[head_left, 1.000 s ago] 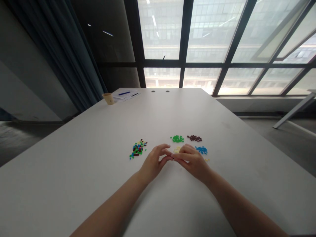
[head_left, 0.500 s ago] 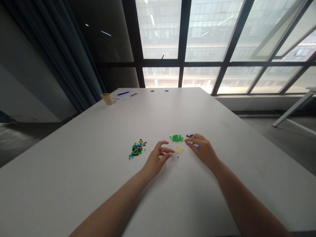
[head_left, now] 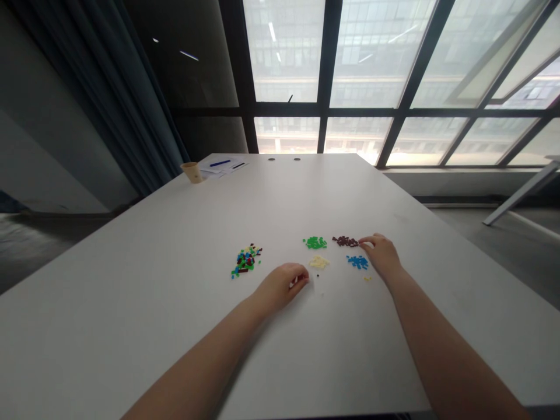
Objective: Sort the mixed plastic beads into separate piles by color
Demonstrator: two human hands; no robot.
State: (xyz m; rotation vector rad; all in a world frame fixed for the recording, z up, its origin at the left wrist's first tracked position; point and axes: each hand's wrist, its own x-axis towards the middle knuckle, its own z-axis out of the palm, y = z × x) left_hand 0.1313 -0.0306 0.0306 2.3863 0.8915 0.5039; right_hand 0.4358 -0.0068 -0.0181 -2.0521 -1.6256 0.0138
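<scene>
My left hand [head_left: 284, 283] hovers low over the table, left of a small black piece, its thumb and fingertips pinched together; whatever they hold is too small to make out. At the right end of the dark brown pile [head_left: 345, 241], the thumb and fingers of my right hand [head_left: 382, 255] come together; any piece between them cannot be made out. Below that pile lies a blue pile [head_left: 357, 262] of small plastic pieces. Green pieces [head_left: 315, 242] lie left of the brown ones, with cream pieces [head_left: 319, 262] beneath them. A mixed-colour pile [head_left: 245, 261] sits farther left.
A few yellow pieces [head_left: 367, 278] lie under the blue pile. One black piece [head_left: 318, 275] rests below the cream pile. At the table's far left are a paper cup [head_left: 191, 172] and papers [head_left: 219, 170] with a blue pen [head_left: 220, 163].
My right hand has moved right, uncovering the brown and blue piles. My left hand has drawn slightly down towards me, away from the cream pile, and its fingers have closed into a pinch.
</scene>
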